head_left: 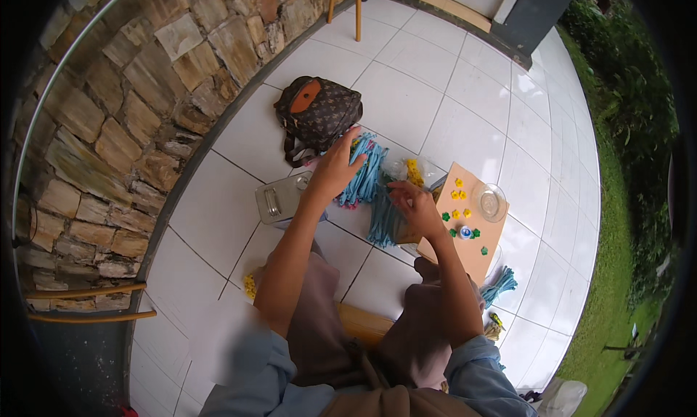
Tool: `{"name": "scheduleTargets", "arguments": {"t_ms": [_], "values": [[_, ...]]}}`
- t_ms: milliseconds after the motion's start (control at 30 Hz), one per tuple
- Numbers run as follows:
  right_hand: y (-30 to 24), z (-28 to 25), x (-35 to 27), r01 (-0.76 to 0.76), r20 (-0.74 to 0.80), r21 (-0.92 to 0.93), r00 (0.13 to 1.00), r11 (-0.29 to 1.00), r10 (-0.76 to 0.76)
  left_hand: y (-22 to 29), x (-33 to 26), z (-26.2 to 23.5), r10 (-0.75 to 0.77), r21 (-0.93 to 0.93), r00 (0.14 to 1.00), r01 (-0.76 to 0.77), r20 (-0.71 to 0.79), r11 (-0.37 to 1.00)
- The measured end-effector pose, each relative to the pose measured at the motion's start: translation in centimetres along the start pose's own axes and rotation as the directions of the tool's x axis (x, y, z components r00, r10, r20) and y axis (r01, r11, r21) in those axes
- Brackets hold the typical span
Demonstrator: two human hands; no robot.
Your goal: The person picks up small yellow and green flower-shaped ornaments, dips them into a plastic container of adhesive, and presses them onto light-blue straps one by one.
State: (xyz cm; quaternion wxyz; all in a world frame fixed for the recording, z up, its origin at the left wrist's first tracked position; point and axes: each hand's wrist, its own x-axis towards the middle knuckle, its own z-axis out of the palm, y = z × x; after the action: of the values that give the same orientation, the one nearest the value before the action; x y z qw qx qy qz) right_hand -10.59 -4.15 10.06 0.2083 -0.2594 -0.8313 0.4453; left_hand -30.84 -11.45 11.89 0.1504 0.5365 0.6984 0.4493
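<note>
My left hand [338, 172] reaches over a bundle of light-blue thin stems [367, 172] with pink tips. Its fingers are stretched out and its thumb stands apart. To its right, my right hand [417, 205] hovers by a second pile of blue stems [383, 221]. The fingers of that hand are bent and brought together; anything between them is too small to make out. Just beyond the right hand lies a clear plastic bag with yellow flower pieces [414, 172]. A wooden board [472, 254] right of it carries small yellow flowers [459, 194] and green ones [475, 233].
A clear round dish [490, 202] and a small blue-and-white pot [465, 232] stand on the board. A metal tin [282, 199] is left of the stems, below a brown patterned backpack [319, 112]. Another blue bundle [499, 285] lies at right. A stone wall [138, 127] borders the tiled floor.
</note>
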Motion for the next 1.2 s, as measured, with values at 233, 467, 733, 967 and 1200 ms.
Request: {"name": "scheduleTargets", "arguments": {"t_ms": [233,467,733,967,1200], "values": [[6.9,-12.1,-10.7,-0.304,-0.563,-0.152,0.808,0.941,0.170,8.5,-1.9,14.9,0.192,0.034,0.688,-0.302,0.700,0.953],[10.9,-10.7,-14.8,-0.305,-0.292,-0.447,0.938,0.841,0.185,9.0,-2.8,23.7,0.162,0.128,0.743,-0.317,0.650,0.940],[12.5,-9.4,-13.8,-0.295,-0.346,-0.585,0.933,0.755,0.096,10.1,-3.2,28.9,0.001,0.397,0.800,-0.299,0.600,0.868],[7.2,-13.4,-11.4,-0.200,-0.454,-0.183,0.885,0.963,0.098,11.8,0.4,24.1,0.082,-0.230,0.900,0.021,0.427,0.973],[1.5,-7.6,-2.4,0.086,-0.433,-0.159,0.889,0.984,-0.148,7.2,2.2,12.3,-0.039,-0.423,0.982,0.116,0.185,0.899]]}}
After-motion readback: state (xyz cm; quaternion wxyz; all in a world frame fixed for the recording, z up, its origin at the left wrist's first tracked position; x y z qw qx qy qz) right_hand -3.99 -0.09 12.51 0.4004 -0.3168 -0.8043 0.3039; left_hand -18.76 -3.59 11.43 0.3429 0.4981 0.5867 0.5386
